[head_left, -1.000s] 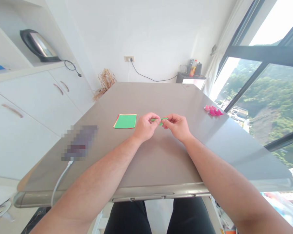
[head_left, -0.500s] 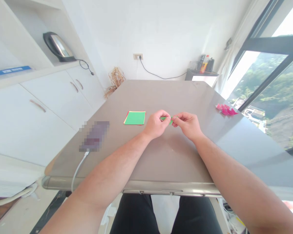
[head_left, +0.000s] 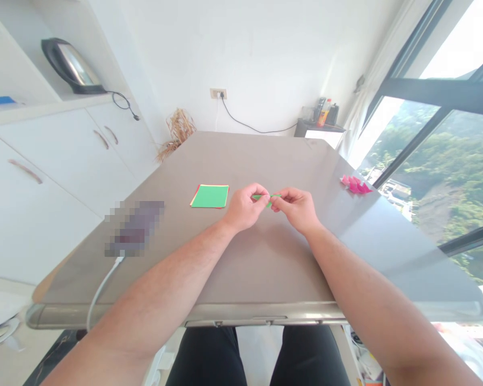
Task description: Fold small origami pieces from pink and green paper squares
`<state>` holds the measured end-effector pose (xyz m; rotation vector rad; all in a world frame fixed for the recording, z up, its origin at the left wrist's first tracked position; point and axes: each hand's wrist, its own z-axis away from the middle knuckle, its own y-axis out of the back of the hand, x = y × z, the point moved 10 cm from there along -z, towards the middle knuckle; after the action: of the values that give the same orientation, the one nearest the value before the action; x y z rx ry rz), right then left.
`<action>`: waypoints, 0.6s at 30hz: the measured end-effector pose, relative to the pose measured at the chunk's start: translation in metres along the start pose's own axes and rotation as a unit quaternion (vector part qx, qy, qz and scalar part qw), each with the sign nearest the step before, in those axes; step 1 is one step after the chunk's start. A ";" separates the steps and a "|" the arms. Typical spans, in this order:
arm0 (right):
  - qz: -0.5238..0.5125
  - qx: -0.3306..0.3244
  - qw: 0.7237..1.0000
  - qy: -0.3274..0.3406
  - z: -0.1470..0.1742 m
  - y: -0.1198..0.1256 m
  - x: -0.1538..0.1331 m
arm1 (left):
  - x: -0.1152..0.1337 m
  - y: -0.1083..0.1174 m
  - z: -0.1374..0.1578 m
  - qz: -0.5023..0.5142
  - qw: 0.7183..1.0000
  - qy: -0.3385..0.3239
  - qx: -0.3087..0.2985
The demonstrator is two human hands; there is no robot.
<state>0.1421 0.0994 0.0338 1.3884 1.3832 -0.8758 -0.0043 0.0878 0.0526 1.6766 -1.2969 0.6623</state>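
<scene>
Over the middle of the grey table, my left hand point(head_left: 247, 206) and my right hand point(head_left: 295, 208) meet fingertip to fingertip. Between them they pinch a small piece of green paper point(head_left: 269, 200), mostly covered by my fingers. Its folds are too small to make out. Just left of my left hand lies a stack of square paper point(head_left: 211, 197), green on top, with red and pale edges showing beneath. Several folded pink paper pieces point(head_left: 356, 185) sit together at the right side of the table.
A blurred phone-like object point(head_left: 136, 228) with a white cable point(head_left: 99, 287) lies on the table's left. An electric kettle point(head_left: 72, 67) stands on the cabinet shelf. Bottles point(head_left: 324, 112) stand on a small cabinet behind the table, and a window point(head_left: 434, 145) is on the right.
The whole view has shifted, so everything appears farther left. Both hands keep pinching the green paper, with only slight finger movement.
</scene>
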 end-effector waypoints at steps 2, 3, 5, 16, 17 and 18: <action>0.002 0.002 1.000 0.003 0.000 0.000 -0.001 | -0.001 0.000 0.000 -0.002 1.000 -0.002 -0.002; 0.002 0.002 1.000 0.004 0.000 0.000 -0.001 | -0.001 0.000 0.000 -0.004 1.000 -0.001 -0.004; 0.000 0.002 1.000 0.004 0.001 0.000 -0.001 | -0.003 0.000 0.000 -0.006 1.000 0.003 -0.008; -0.010 -0.008 1.000 -0.004 0.002 0.000 -0.004 | -0.003 -0.002 -0.002 -0.003 0.999 0.011 -0.033; -0.011 -0.010 1.000 -0.004 0.002 0.000 -0.004 | -0.004 -0.002 -0.002 -0.004 0.999 0.014 -0.036; -0.012 -0.011 1.000 -0.003 0.002 0.000 -0.004 | -0.005 -0.003 -0.002 -0.004 0.999 0.018 -0.039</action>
<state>0.1421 0.0958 0.0372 1.3538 1.4024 -0.8767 -0.0032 0.0919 0.0483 1.5989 -1.2733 0.6264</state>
